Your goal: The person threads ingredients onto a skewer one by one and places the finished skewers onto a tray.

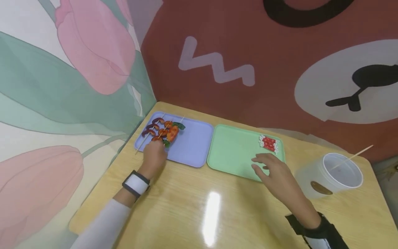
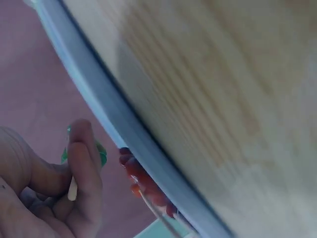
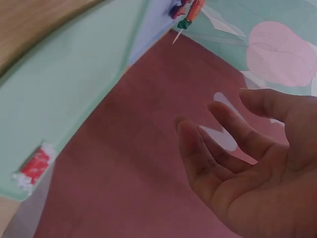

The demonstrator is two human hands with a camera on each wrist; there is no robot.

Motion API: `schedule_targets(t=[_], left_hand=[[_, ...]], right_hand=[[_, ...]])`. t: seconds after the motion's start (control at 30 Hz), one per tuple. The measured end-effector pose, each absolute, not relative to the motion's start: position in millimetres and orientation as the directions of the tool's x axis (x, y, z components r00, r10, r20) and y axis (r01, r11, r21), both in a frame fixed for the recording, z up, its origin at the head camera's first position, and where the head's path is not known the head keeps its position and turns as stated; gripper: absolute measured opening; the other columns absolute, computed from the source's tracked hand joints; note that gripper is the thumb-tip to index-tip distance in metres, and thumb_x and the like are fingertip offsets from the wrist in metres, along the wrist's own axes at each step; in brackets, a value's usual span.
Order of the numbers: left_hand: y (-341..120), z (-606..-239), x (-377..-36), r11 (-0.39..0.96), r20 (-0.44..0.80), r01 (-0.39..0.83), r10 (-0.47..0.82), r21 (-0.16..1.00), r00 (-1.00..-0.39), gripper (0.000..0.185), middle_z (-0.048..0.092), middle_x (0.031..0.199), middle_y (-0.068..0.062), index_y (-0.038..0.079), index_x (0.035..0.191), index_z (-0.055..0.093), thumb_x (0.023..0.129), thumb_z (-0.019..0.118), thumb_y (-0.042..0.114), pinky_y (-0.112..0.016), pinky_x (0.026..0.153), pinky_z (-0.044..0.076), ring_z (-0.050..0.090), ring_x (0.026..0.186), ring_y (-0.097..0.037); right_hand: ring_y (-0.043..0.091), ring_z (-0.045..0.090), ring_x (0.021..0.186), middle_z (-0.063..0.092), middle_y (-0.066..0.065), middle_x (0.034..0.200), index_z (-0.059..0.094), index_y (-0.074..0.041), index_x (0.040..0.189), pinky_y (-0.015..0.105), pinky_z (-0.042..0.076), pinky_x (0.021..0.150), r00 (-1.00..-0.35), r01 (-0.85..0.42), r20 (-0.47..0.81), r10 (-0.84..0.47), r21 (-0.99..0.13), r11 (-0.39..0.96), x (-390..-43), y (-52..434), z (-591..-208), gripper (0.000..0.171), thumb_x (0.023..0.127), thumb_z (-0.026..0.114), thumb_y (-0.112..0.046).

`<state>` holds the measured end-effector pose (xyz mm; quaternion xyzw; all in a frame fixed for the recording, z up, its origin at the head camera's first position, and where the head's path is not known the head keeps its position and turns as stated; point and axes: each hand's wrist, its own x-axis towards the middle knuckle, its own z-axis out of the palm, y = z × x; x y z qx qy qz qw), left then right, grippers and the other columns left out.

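Observation:
My left hand pinches the stick end of a skewer over the front of the purple tray. That skewer carries an orange piece with green pieces at both ends. In the left wrist view, the bare stick end pokes out between thumb and fingers. Beside it on the tray are other skewers with dark purple, curled pieces and round orange-red pieces. My right hand hovers by the front right of the green tray, fingers loosely bent, holding nothing.
Several red-and-white pieces lie together in the green tray's back right corner. A translucent white bucket with a thin wooden stick leaning in it stands at the right of the wooden table. Painted walls border the table behind and left.

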<state>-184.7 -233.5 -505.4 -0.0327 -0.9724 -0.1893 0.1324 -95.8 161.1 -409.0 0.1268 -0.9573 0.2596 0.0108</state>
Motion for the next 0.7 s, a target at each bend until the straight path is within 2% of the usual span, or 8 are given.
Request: schedule_targets(t=[0.2, 0.4, 0.5, 0.7], left_hand=[[-234, -512, -199, 0.939, 0.178, 0.068, 0.007, 0.338, -0.984, 0.017, 0.067, 0.069, -0.018, 0.003, 0.065, 0.062, 0.078, 0.072, -0.001, -0.054, 0.057, 0.057, 0.066, 0.065, -0.041], [-216, -507, -215, 0.942, 0.128, 0.113, 0.076, 0.316, -0.989, 0.015, 0.068, 0.072, -0.019, 0.002, 0.069, 0.064, 0.081, 0.072, 0.003, -0.053, 0.058, 0.059, 0.068, 0.068, -0.041], [-213, -504, -220, 0.958, 0.103, 0.113, 0.089, 0.262, -0.991, 0.012, 0.070, 0.078, -0.023, -0.002, 0.075, 0.067, 0.085, 0.067, 0.003, -0.054, 0.059, 0.060, 0.069, 0.072, -0.043], [-224, -501, -216, 0.984, 0.042, 0.086, 0.080, 0.156, -0.996, 0.019, 0.071, 0.085, -0.027, -0.007, 0.086, 0.070, 0.095, 0.055, 0.000, -0.055, 0.061, 0.061, 0.070, 0.077, -0.045]], right_hand=[[0.036, 0.072, 0.103, 0.064, 0.017, 0.135, 0.070, -0.008, 0.125, 0.053, 0.063, 0.083, -0.973, -0.229, 0.080, -0.219, -0.494, 0.839, -86, 171, -416, 0.033, 0.103, 0.063, -0.033], [0.037, 0.073, 0.101, 0.065, 0.016, 0.133, 0.073, -0.010, 0.119, 0.053, 0.063, 0.082, -0.987, -0.158, 0.070, -0.142, -0.514, 0.843, -60, 180, -421, 0.026, 0.102, 0.065, -0.028], [0.036, 0.073, 0.100, 0.066, 0.016, 0.132, 0.074, -0.010, 0.117, 0.053, 0.063, 0.082, -0.989, -0.148, 0.090, -0.119, -0.512, 0.846, -53, 181, -422, 0.023, 0.102, 0.066, -0.024], [0.035, 0.073, 0.098, 0.068, 0.016, 0.128, 0.073, -0.007, 0.117, 0.051, 0.064, 0.079, -0.986, -0.150, 0.136, -0.095, -0.493, 0.857, -49, 180, -414, 0.023, 0.101, 0.066, -0.021]])
